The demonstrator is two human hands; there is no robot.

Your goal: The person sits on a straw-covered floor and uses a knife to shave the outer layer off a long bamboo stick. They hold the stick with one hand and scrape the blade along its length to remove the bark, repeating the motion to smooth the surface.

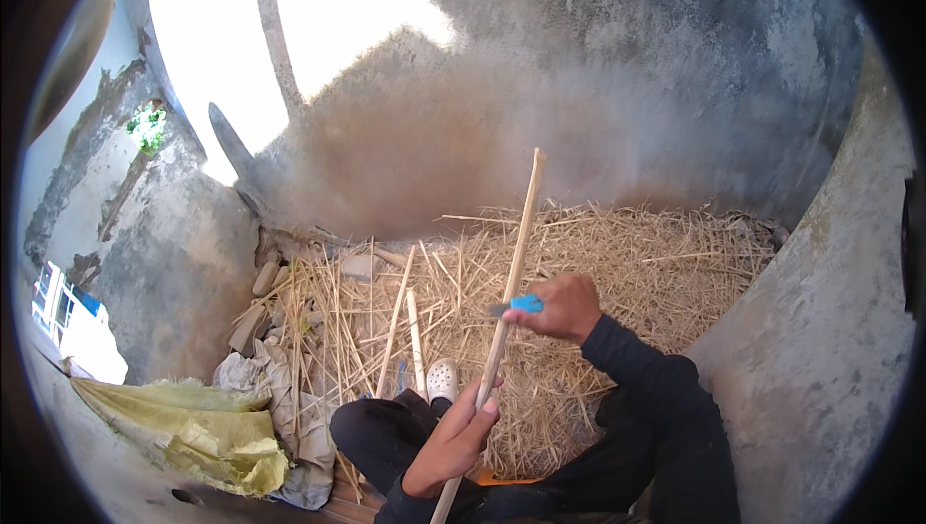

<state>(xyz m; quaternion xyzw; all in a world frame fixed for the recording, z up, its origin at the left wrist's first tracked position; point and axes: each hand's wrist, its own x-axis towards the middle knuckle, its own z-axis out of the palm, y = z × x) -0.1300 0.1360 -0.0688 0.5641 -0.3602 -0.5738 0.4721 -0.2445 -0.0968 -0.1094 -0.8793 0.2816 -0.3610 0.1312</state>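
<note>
Your left hand (453, 442) grips the long pale wooden stick (502, 321); your right hand (564, 307) clasps the blue-handled knife (516, 306) against it; shave away from yourself, strokes shallow.

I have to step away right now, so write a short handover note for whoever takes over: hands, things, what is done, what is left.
Left hand: gripping the lower part of the long wooden stick, which leans up and away.
Right hand: holding a blue-handled knife against the stick at mid-length.
Around: straw pile ahead, two more sticks lying in it on the left, yellow sack lower left.
Done: cannot tell how much of the stick is shaved.
Left: probably the stretch above the blade.
</note>
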